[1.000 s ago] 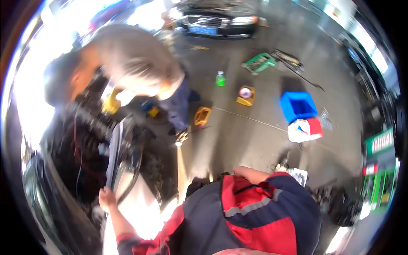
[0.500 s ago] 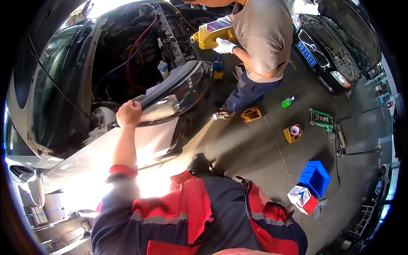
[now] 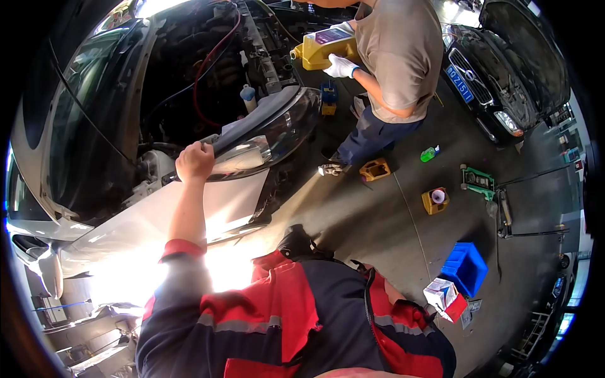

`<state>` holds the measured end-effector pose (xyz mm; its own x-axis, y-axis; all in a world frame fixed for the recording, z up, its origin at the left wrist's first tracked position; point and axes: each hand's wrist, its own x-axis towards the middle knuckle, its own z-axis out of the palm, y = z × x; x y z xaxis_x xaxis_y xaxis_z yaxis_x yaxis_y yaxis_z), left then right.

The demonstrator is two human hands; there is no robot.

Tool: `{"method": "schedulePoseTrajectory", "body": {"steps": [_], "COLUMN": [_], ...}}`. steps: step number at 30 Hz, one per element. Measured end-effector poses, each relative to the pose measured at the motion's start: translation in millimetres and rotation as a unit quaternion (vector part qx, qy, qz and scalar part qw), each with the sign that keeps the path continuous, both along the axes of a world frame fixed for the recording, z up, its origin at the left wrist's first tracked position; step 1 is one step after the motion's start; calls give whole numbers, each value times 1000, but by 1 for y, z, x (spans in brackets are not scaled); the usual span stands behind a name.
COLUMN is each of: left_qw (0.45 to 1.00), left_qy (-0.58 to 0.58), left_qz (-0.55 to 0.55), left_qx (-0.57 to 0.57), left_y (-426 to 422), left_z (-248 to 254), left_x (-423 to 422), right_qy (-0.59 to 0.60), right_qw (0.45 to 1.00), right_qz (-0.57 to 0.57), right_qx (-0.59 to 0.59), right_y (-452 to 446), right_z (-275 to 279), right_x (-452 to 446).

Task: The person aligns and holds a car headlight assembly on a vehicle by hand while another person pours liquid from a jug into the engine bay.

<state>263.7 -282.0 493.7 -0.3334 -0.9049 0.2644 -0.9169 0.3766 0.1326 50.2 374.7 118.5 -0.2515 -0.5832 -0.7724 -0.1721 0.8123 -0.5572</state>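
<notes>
My left hand (image 3: 195,162) rests with its fingers curled over the edge of the car beside the headlight (image 3: 265,145); whether the fingertips grip anything there is hidden. Behind the headlight lies the open engine bay (image 3: 183,75), with a red hose (image 3: 200,69) and a small bottle with pale blue liquid (image 3: 248,97). My right hand is not visible; only part of that forearm (image 3: 395,292) shows beside my jacket. Across the car's front, a co-worker (image 3: 403,57) in white gloves holds a yellow jug (image 3: 324,50) over the front of the engine bay.
On the floor are a cut yellow container (image 3: 375,169), another with a funnel (image 3: 435,200), a green bottle (image 3: 430,154), a green jack (image 3: 478,182), a blue bin (image 3: 464,269) and a white-red box (image 3: 443,298). A dark car (image 3: 485,94) stands at the upper right, hood raised.
The view has swung toward the car on the left and sharpened. My left hand stays at the car's edge. The co-worker's yellow jug is now seen clearly, tilted toward the engine bay.
</notes>
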Motion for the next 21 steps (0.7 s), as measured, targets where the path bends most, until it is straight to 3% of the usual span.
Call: {"method": "schedulePoseTrajectory", "body": {"steps": [7, 12, 21], "left_qw": [1000, 1000, 1000], "left_qy": [1, -4, -6], "left_qz": [-3, -4, -5], "left_qx": [2, 6, 11], "left_y": [0, 2, 3], "left_z": [0, 2, 3], "left_x": [1, 0, 0], "right_qy": [52, 72, 109], "right_qw": [997, 997, 993], "right_qz": [50, 8, 52], "right_qx": [15, -22, 2], "right_y": [-18, -15, -19], "right_z": [42, 17, 9], "right_x": [2, 2, -1]}}
